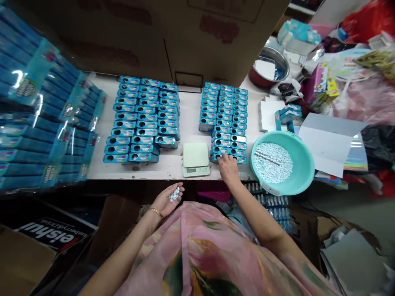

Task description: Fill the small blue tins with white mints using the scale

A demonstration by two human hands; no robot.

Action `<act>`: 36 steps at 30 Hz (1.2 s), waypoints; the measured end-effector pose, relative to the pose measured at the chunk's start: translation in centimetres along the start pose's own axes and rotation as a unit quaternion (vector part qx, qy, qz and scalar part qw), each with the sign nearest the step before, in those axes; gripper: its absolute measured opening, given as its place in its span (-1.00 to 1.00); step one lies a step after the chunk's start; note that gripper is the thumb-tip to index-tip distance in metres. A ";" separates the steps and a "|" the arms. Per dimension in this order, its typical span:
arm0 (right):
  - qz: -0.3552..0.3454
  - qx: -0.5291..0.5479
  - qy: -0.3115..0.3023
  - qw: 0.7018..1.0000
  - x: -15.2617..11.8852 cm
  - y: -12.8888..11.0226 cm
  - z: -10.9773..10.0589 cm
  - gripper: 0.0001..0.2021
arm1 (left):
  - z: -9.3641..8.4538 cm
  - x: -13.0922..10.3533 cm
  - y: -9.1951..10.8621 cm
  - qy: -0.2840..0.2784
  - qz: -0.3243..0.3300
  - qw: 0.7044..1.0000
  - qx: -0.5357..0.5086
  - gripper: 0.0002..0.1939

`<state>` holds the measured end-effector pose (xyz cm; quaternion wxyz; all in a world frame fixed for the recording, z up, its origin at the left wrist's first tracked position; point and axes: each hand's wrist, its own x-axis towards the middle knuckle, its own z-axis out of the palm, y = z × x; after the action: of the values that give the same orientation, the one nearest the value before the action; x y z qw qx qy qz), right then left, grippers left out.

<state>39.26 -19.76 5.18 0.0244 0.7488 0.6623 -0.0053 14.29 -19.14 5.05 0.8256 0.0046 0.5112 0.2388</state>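
My left hand (pixel 166 200) is cupped palm up below the table's front edge, with a small heap of pale oval candies (pixel 174 195) in it. At the front of the right-hand group, my right hand (pixel 228 167) has its fingers curled over a small blue tin (pixel 218 156). Its fingertips are partly hidden. Between the two groups of tins stands a small kitchen scale (pixel 196 158) with a bare top. A turquoise basin (pixel 304 168) to the right holds many of the same candies, with a long strip-like tool (pixel 268 158) lying on them.
Rows of blue tins (pixel 145 123) stand on the left of the white table (pixel 189 119). Wrapped stacks of blue packs (pixel 46 123) rise at the far left. A large cardboard box (pixel 154 37) blocks the back. A red metal bowl (pixel 262 78) and bags crowd the right.
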 end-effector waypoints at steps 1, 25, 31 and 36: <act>-0.019 -0.015 -0.009 1.000 0.4 0.4 0.2 -0.80 | 0.2 -0.1 0.0 0.007 0.003 1.000 -0.018 -0.84; -0.217 0.124 -0.016 0.968 1.6 -7.1 -3.0 -0.73 | -2.9 0.4 3.9 -0.032 -0.005 0.993 -0.115 -0.77; -0.176 0.177 -0.202 0.947 -2.8 -7.7 -0.9 -0.72 | -4.0 0.8 3.8 -0.005 -0.003 0.996 -0.085 -0.73; 0.024 0.251 -0.138 0.958 -3.3 -2.3 0.7 -0.74 | -5.3 0.7 3.6 0.038 0.003 0.994 -0.106 -0.68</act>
<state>36.59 -22.82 4.54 -0.0735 0.7385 0.6117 -0.2741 8.68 -16.94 2.80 0.8008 -0.0898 0.5139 0.2943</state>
